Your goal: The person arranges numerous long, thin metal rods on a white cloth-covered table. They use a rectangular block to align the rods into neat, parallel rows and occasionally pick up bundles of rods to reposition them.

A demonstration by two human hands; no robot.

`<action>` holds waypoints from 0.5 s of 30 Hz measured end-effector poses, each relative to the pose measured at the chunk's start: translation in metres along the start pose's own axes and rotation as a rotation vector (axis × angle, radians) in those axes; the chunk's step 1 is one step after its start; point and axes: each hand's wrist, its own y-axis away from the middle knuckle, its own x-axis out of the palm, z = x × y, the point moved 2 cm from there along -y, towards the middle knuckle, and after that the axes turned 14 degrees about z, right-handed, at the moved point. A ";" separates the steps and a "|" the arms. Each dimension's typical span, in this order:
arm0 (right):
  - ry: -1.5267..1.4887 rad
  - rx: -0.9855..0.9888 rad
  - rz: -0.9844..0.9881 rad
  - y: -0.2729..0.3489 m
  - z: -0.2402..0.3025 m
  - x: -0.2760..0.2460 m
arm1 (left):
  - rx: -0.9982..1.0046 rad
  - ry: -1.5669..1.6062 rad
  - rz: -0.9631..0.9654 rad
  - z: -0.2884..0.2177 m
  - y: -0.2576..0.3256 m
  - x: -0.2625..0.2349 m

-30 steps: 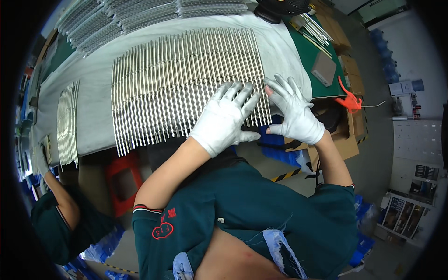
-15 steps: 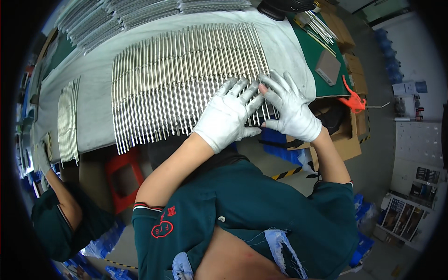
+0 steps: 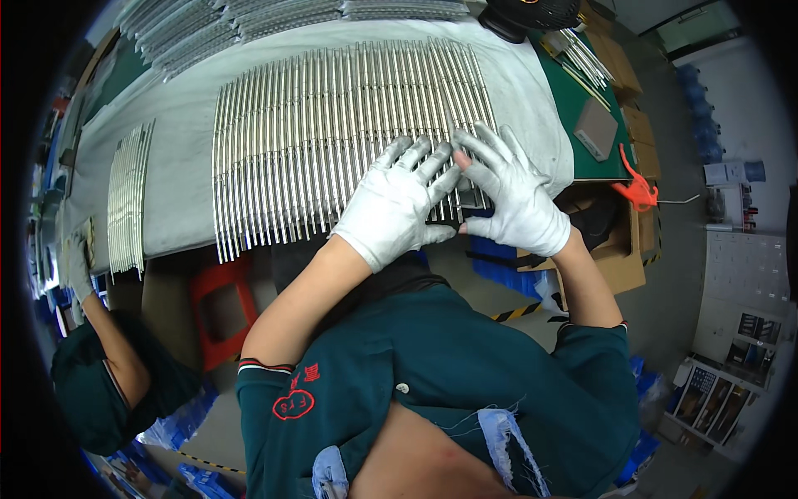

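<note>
A wide row of slim, shiny metal rods (image 3: pixel 287 137) lies side by side on a white cloth (image 3: pixel 179 175), their near ends overhanging the table's front edge. My left hand (image 3: pixel 395 200), in a white glove with greyed fingertips, rests palm down on the near right part of the row, fingers spread. Beside it, my right hand (image 3: pixel 519 195), gloved alike, reaches over the row's right-hand end with fingers stretched apart. A reddish fingertip shows bare on its glove. The hands nearly touch at the index fingers. Both palms hide some rod ends.
A smaller bunch of rods (image 3: pixel 129 200) lies left, near a co-worker's gloved hand (image 3: pixel 77 266). Stacked bundles in clear wrap (image 3: pixel 291 18) line the back. Right are a grey block (image 3: pixel 595 130), a red air gun (image 3: pixel 637 190) and a cardboard box (image 3: pixel 622 270). A red stool (image 3: pixel 218 312) stands below.
The view has shifted slightly, so the table appears farther right. Against the rods, both hands have moved a little left, staying spread over them.
</note>
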 end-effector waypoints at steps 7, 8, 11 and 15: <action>0.082 0.014 -0.034 -0.006 -0.004 0.004 | -0.034 0.015 -0.021 0.005 0.011 -0.001; 0.072 0.016 -0.049 -0.006 -0.004 0.005 | -0.037 0.022 -0.034 0.006 0.013 -0.001; 0.031 -0.061 -0.018 -0.016 0.007 0.006 | -0.057 0.009 -0.003 0.006 0.013 -0.001; 0.098 -0.029 0.024 -0.025 0.013 0.009 | -0.098 0.000 -0.019 0.009 0.023 0.001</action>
